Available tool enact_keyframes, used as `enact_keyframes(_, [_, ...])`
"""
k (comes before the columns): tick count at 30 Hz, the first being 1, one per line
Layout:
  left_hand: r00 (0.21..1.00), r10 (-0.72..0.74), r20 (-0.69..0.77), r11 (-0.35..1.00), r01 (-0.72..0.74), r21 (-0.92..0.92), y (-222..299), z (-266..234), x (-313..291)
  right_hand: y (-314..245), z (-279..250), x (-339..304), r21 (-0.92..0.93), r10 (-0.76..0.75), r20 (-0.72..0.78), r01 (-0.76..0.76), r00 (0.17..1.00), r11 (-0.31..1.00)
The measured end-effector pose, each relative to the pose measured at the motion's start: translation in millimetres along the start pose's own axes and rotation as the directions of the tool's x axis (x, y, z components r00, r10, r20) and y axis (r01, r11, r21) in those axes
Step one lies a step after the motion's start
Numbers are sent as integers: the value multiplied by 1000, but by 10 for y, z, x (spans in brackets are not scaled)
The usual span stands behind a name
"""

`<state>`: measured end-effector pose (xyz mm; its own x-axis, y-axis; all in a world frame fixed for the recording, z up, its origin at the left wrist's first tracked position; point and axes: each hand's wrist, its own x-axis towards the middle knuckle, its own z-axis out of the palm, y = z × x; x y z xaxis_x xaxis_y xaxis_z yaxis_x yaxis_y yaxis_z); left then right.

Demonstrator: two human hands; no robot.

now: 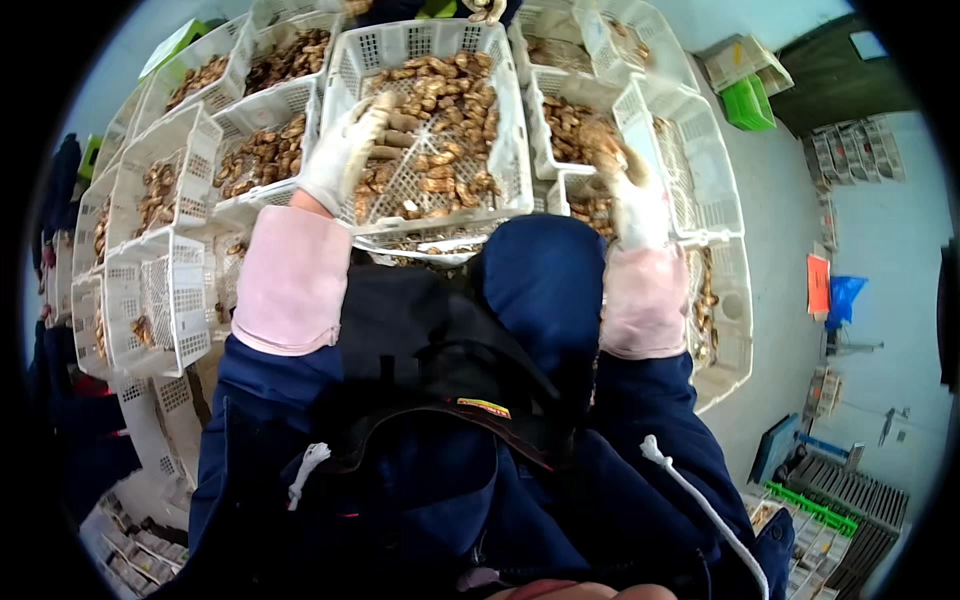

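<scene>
Brown, thick-stemmed mushrooms [436, 90] lie heaped in a white lattice crate [520, 150] in front of me, with its mesh floor showing between them. My left hand [340, 160], in a white glove, reaches over the crate's left wall. Its fingers are stretched out beside several long mushrooms, and I see nothing held in them. Off to the right, my right hand [638, 195], also gloved, is over a smaller crate [542, 125] of mushrooms. A brown mushroom [605, 145] shows at its fingertips, closed and blurred by motion.
White crates with mushrooms, such as one [165, 260] at the left, surround me on both sides. A tall-walled crate [690, 170] stands close to my right hand. Another person's gloved hand [486, 10] is at the far rim. A green basket [748, 103] sits farther right.
</scene>
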<state>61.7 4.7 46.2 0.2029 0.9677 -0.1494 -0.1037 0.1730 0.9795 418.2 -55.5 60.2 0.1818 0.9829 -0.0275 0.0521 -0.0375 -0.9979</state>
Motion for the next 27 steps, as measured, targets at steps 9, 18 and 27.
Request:
enact_keyframes(9, [981,-15,-194,990,-13,-140,-84,-60,-129,2144,-3361,-1385,513,433,-654,-58,620,857])
enact_keyframes(18, [912,135,-388,865,-299,-402,25,-495,-318,198,-511,-247,-29,147,-95,-150,985,988])
enact_keyframes(27, [867,118,-485,759,-394,-519,-28,-870,-151,986,1553,928,-790,289,610,538,738,294])
